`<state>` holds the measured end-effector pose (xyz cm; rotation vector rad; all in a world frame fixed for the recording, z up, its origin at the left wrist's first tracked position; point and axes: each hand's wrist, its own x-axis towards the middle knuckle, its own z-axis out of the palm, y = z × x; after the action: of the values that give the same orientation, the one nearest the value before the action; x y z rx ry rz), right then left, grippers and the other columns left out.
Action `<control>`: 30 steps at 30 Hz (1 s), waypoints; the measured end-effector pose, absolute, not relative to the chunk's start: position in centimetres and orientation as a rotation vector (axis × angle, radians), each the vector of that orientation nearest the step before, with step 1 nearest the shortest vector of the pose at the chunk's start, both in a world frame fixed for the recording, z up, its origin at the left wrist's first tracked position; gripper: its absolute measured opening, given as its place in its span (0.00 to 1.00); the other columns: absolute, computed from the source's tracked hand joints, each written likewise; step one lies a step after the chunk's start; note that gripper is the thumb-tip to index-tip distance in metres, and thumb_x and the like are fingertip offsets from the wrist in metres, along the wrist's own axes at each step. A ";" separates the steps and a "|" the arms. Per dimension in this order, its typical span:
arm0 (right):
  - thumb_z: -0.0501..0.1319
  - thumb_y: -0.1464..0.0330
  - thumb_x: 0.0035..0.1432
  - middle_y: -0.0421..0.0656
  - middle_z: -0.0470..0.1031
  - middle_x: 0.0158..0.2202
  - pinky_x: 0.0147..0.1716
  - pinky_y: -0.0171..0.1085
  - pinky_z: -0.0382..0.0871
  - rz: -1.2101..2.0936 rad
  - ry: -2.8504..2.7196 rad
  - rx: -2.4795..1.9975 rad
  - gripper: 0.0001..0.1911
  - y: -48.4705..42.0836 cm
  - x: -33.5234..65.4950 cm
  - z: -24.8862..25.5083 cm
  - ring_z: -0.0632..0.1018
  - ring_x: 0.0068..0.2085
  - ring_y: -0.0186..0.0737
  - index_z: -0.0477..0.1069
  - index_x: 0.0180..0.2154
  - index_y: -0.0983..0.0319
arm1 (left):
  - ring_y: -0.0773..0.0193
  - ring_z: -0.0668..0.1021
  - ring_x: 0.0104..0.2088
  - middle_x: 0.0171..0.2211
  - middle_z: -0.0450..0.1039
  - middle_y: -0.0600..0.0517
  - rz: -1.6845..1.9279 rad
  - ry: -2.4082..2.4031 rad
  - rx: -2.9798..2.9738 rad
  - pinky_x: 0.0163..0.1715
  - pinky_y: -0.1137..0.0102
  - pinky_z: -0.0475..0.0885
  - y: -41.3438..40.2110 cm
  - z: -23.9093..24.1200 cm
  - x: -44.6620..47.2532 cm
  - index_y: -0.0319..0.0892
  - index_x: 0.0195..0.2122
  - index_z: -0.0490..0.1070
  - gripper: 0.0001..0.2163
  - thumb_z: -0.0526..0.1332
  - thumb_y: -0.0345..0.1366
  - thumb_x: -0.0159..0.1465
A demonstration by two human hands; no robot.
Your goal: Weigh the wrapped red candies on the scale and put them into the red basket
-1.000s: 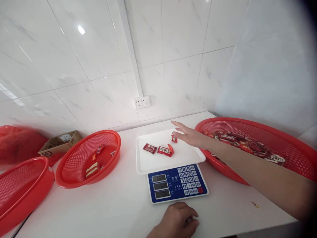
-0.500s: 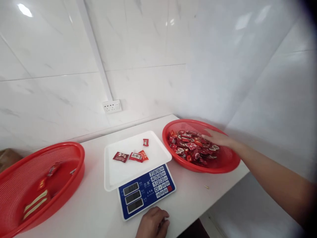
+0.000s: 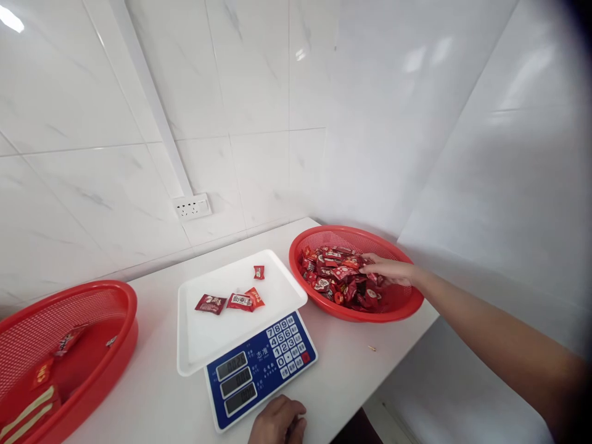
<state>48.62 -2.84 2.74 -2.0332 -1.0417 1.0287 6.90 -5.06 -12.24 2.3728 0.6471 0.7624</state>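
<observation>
My right hand (image 3: pixel 386 269) reaches into the red basket (image 3: pixel 358 234) at the right and lies on its heap of red wrapped candies (image 3: pixel 340 277); its fingers curl onto the wrappers, and what they grip is hidden. My left hand (image 3: pixel 276 422) rests on the table's front edge, just below the blue scale (image 3: pixel 259 367), its fingers curled under. The scale's white tray (image 3: pixel 203 330) holds several candies: a dark red one (image 3: pixel 211 303), two overlapping red ones (image 3: pixel 245 300) and a small one (image 3: pixel 259 272) farther back.
A second red basket (image 3: pixel 92 296) at the left holds a few candies and striped packets. A wall socket (image 3: pixel 192 206) sits on the tiled wall behind. The table ends just right of the candy basket. A tiny yellow scrap (image 3: pixel 371 348) lies near the front edge.
My right hand left the scale tray, where it put down a small candy, and swung right into the candy basket. The view turned right. My left hand stayed put.
</observation>
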 end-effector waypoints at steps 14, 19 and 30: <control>0.59 0.68 0.59 0.41 0.77 0.36 0.33 0.36 0.76 1.261 -0.716 -1.496 0.10 -2.5 44.5 6.4 0.80 0.36 0.38 0.68 0.44 0.56 | 0.65 0.77 0.28 0.28 0.74 0.51 0.700 0.659 2.339 0.28 0.76 0.71 -5.2 -11.5 6.7 0.45 0.36 0.72 0.08 0.53 0.36 0.65; 0.58 0.76 0.55 0.37 0.76 0.29 0.29 0.32 0.76 1.211 -0.664 -1.423 0.07 -1.4 42.3 7.1 0.79 0.29 0.33 0.70 0.33 0.59 | 0.65 0.77 0.28 0.28 0.74 0.51 0.648 0.675 2.323 0.29 0.75 0.71 -5.2 -11.3 6.6 0.45 0.37 0.72 0.07 0.54 0.34 0.63; 0.61 0.72 0.55 0.39 0.77 0.30 0.26 0.30 0.75 1.304 -0.657 -1.230 0.03 0.5 33.3 9.0 0.77 0.28 0.33 0.71 0.32 0.58 | 0.62 0.78 0.31 0.32 0.76 0.48 0.476 0.770 2.265 0.32 0.72 0.72 -5.8 -8.3 6.7 0.43 0.39 0.75 0.10 0.57 0.28 0.59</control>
<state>33.27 0.50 8.96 -1.2301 -0.6569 1.3038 6.68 -5.84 -8.29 2.2653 0.7702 0.4761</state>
